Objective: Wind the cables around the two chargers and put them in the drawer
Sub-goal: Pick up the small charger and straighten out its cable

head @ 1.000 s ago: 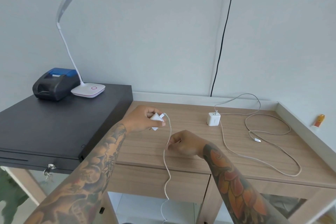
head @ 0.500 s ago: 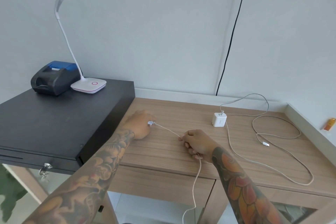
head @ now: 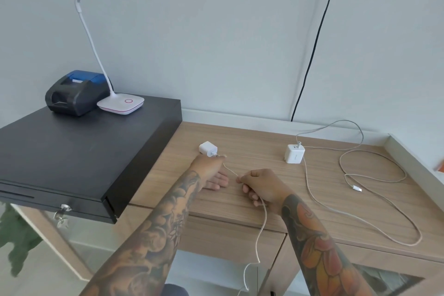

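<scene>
A small white charger (head: 207, 148) lies on the wooden desk (head: 264, 142) beside the black cash drawer. My left hand (head: 211, 170) is just in front of it. Thumb and forefinger pinch the plug end of its white cable (head: 229, 169), and the other fingers lie flat on the desk. That cable runs right into my right hand (head: 262, 187), which grips it, then hangs off the desk's front edge. A second white charger (head: 294, 154) stands further right. Its long cable (head: 374, 170) is spread in loose loops. The desk drawer (head: 228, 235) below my hands is closed.
A black cash drawer (head: 84, 151) with a key in its front fills the left side, carrying a receipt printer (head: 74, 92) and a white desk lamp (head: 122, 103). A black cord (head: 312, 55) runs down the wall. The desk has a raised rim at the right.
My left hand has lowered the charger from the air onto the desk, where it now lies past my fingertips. My right hand has drawn the cable to the right.
</scene>
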